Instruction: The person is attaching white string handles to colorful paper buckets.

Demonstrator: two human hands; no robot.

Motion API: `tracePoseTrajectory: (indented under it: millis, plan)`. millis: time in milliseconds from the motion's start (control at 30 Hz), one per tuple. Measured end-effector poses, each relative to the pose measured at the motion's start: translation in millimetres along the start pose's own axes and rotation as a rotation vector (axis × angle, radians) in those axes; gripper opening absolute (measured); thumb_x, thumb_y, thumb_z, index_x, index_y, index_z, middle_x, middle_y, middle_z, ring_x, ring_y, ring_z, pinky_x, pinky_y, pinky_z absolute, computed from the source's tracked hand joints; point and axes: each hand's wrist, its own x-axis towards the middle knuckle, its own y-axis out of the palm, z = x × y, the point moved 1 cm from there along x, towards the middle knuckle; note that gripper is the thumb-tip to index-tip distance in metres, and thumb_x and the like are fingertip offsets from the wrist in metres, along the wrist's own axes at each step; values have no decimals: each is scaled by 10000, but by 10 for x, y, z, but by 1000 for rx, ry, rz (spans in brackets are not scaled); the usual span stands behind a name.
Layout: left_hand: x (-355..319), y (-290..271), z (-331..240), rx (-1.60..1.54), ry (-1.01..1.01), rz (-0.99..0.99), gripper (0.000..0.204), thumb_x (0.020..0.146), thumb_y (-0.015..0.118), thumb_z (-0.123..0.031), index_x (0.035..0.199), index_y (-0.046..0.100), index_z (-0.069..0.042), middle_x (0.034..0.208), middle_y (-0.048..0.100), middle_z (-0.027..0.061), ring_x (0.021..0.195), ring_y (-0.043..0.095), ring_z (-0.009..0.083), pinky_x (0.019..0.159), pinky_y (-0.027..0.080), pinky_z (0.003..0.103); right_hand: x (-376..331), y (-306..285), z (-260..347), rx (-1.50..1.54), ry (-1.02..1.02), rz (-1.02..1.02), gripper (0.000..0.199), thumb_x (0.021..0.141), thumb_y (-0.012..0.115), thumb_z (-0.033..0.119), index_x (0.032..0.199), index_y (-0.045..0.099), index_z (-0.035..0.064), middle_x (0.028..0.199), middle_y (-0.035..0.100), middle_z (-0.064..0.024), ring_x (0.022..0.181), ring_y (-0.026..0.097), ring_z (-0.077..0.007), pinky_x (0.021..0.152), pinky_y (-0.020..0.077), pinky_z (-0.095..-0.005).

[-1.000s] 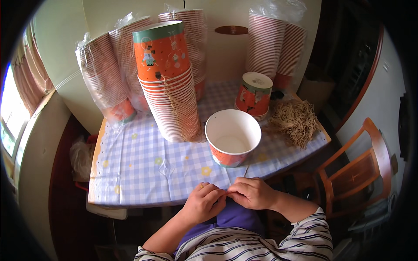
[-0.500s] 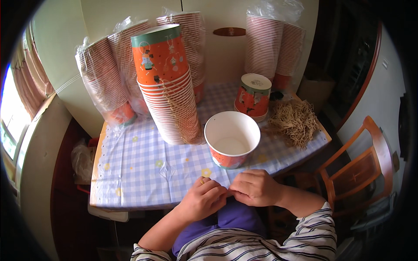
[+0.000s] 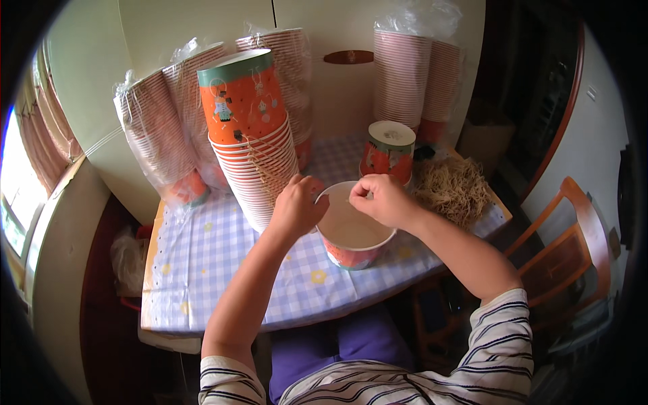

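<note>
Both hands have risen from the table's near edge to the open paper bucket (image 3: 351, 233) on the checked tablecloth (image 3: 223, 270). Left hand (image 3: 297, 206) pinches at the bucket's left rim; right hand (image 3: 381, 199) pinches a thin strand over its mouth. Beyond stand the stacked buckets (image 3: 253, 135) and a straw pile (image 3: 452, 189).

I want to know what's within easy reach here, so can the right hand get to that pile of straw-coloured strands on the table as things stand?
Probably yes. The right hand is over the open paper cup, and the pile of strands lies just to its right on the table, with nothing between them. The upturned cup stands behind, out of the way.
</note>
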Motion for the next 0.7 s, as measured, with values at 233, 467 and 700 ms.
tracePoseTrajectory:
  millis: [233, 467, 700]
  plan:
    - [-90, 201, 266, -408, -465, 311, 243, 710, 595, -121, 884, 653, 38, 721, 655, 140, 681, 644, 208, 650, 509, 327, 277, 217, -392, -21, 133, 30, 115, 751, 632, 116, 736, 648, 2, 685, 655, -109, 615, 625, -165, 570, 480, -309]
    - [-488, -120, -3, -913, -840, 368, 209, 855, 521, -91, 971, 614, 55, 706, 601, 61, 564, 573, 114, 503, 461, 232, 238, 404, -284, -24, 168, 281, 107, 770, 637, 112, 788, 643, 7, 730, 658, -65, 665, 596, -118, 611, 478, -285]
    - [-543, -93, 164, -785, -746, 342, 205, 907, 510, -123, 977, 621, 34, 741, 606, 41, 588, 559, 102, 529, 464, 230, 257, 533, -157, -59, 136, 281, 101, 775, 625, 116, 772, 638, 16, 711, 652, -74, 663, 610, -142, 611, 481, -294]
